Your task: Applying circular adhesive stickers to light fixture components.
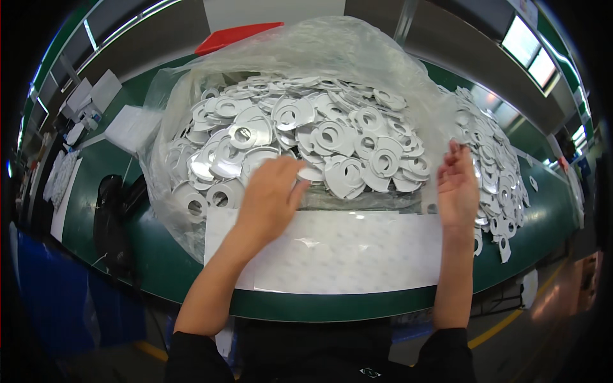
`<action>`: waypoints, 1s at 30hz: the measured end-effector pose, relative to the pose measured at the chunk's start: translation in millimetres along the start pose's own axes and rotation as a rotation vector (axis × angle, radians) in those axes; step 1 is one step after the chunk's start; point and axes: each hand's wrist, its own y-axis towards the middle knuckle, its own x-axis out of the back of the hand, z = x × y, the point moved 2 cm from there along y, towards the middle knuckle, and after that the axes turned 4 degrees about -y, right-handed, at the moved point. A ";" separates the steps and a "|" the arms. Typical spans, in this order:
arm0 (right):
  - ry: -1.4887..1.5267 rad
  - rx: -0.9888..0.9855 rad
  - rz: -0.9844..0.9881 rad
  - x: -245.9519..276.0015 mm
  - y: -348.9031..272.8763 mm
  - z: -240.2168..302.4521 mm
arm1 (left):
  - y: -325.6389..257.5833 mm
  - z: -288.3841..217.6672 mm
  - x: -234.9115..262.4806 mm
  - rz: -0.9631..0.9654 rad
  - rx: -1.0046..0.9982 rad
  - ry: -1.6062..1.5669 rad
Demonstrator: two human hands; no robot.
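Note:
A heap of flat white plastic parts with round holes fills a clear plastic bag in front of me. At the heap's near edge my left hand is bent over, its thumb and index finger closed about one white plastic part seen nearly edge-on. My right hand is raised at the bag's right side, between the two heaps. Its palm faces inward and its fingers are loosely curled and apart, with nothing visible in them. Below both hands lies a glossy white sheet.
A second heap of white parts spreads over the green table at the right. To the left are a black object and a white packet. Behind the bag lies a red tray-like object.

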 end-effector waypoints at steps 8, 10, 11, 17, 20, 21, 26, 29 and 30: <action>-0.617 0.186 0.459 -40.6 -39.7 -27.1 | -7.4 3.6 -6.9 0.170 0.358 0.256; -0.937 0.289 0.868 -60.2 -69.6 -40.7 | -9.3 2.7 -12.4 0.154 0.327 0.245; -1.083 0.438 0.915 -64.2 -83.7 -47.5 | -8.1 0.4 -13.8 0.156 0.325 0.244; -1.378 0.479 0.871 -62.6 -100.9 -68.9 | -4.2 -5.4 -1.9 -0.003 0.323 0.180; -1.394 0.383 0.879 -62.7 -97.8 -68.6 | -3.6 -4.5 -1.6 -0.099 0.362 -0.244; -1.395 0.364 0.886 -63.2 -97.3 -67.7 | -4.4 -6.2 -5.9 -0.050 0.461 -0.504; -1.458 0.171 0.992 -69.0 -87.9 -61.8 | -18.2 -14.7 -36.2 0.019 0.877 -1.458; -1.450 0.120 1.001 -67.1 -86.1 -62.8 | -16.4 -24.5 -42.0 -0.039 1.083 -1.697; -1.449 0.117 0.996 -66.1 -85.8 -63.1 | -17.0 -25.1 -43.0 -0.036 1.082 -1.698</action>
